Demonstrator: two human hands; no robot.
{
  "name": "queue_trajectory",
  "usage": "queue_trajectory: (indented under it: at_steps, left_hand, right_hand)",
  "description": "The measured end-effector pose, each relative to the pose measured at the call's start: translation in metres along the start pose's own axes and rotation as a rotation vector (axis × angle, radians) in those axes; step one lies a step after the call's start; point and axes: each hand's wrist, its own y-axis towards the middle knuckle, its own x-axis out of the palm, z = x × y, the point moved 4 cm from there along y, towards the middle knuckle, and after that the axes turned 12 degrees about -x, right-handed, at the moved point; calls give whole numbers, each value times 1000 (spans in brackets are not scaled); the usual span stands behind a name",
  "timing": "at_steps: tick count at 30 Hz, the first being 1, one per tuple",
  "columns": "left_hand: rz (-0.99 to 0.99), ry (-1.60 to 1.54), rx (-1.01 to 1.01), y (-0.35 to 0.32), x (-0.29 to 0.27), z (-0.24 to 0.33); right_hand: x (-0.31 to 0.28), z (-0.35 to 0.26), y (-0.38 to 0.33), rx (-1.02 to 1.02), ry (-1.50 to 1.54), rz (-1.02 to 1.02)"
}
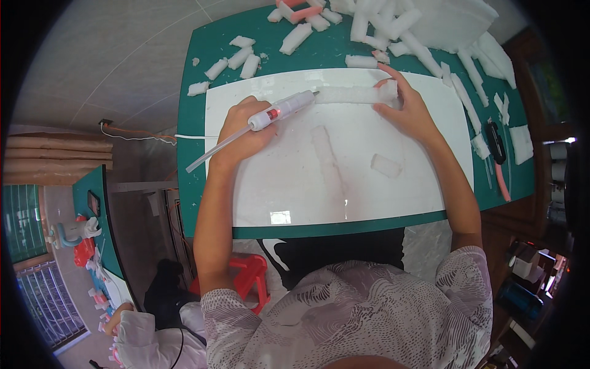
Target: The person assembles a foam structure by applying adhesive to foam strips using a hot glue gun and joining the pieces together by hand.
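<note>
My left hand (243, 135) is wrapped round a white hot glue gun (284, 111) with a small red light. A clear glue stick (215, 150) juts from its back end. The gun's metal nozzle touches or nearly touches the left end of a long white foam strip (347, 95). At the strip's other end, my right hand (409, 111) grips it between thumb and fingers. The strip lies along the far part of a white board (283, 178). Nearer to me on the board are a thin pale strip (327, 154) and a short foam block (386, 166).
Loose foam pieces (297, 39) and a foam heap (393, 24) cover the far side of the green table (190, 203). A black-handled tool (495, 144) lies at the right. A red stool (249, 280) stands below. Another person (160, 344) works at the lower left.
</note>
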Motion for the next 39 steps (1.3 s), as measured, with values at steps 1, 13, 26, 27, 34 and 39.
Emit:
queue_trajectory:
  at_steps: [1, 13, 26, 27, 34, 39]
  left_hand:
    - [1, 1, 0, 0, 0, -1]
    - [3, 19, -5, 1, 0, -3]
    - [4, -3, 5, 0, -1, -3]
    - [-3, 0, 8, 0, -1, -3]
    - [11, -29, -8, 0, -1, -4]
    - [-4, -53, -36, 1, -1, -8]
  right_hand:
    - [0, 0, 0, -1, 1, 0]
    - [1, 1, 0, 6, 32, 6]
    - [1, -1, 0, 19, 25, 2]
    - [1, -1, 0, 20, 24, -4]
    - [1, 1, 0, -8, 18, 6]
    - [1, 0, -1, 4, 1, 9]
